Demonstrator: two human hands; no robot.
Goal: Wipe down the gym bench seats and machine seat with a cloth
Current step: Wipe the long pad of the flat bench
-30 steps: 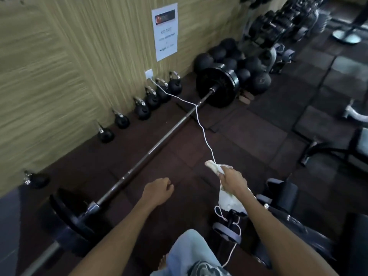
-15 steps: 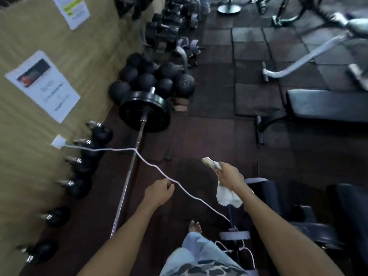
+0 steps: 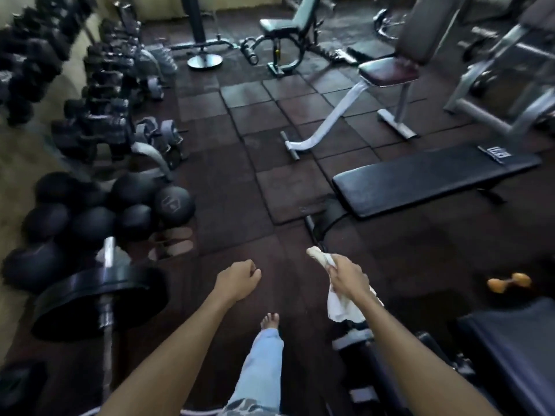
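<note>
My right hand [image 3: 345, 274] is closed around a white cloth [image 3: 339, 307]; one end sticks out above the fist and the rest hangs below it. My left hand [image 3: 237, 280] is a fist with nothing in it, held out over the floor. A flat black bench [image 3: 426, 178] lies ahead on the right, beyond my right hand. Behind it stands a white-framed seat with a maroon pad [image 3: 389, 72] and an upright dark backrest. Farther back is an adjustable grey bench [image 3: 279, 25]. A black padded seat [image 3: 516, 349] sits at the lower right, beside my right forearm.
A barbell with a black plate [image 3: 99, 298] lies at left. Black medicine balls [image 3: 132, 202] and a dumbbell rack [image 3: 99, 115] line the left wall. An orange dumbbell [image 3: 507, 282] lies on the floor at right. My bare foot [image 3: 268, 321] steps on dark rubber tiles.
The view has swung right, away from the wall and toward the benches. The white cable near my left hand is out of sight. Both hands keep their pose, the cloth still gripped.
</note>
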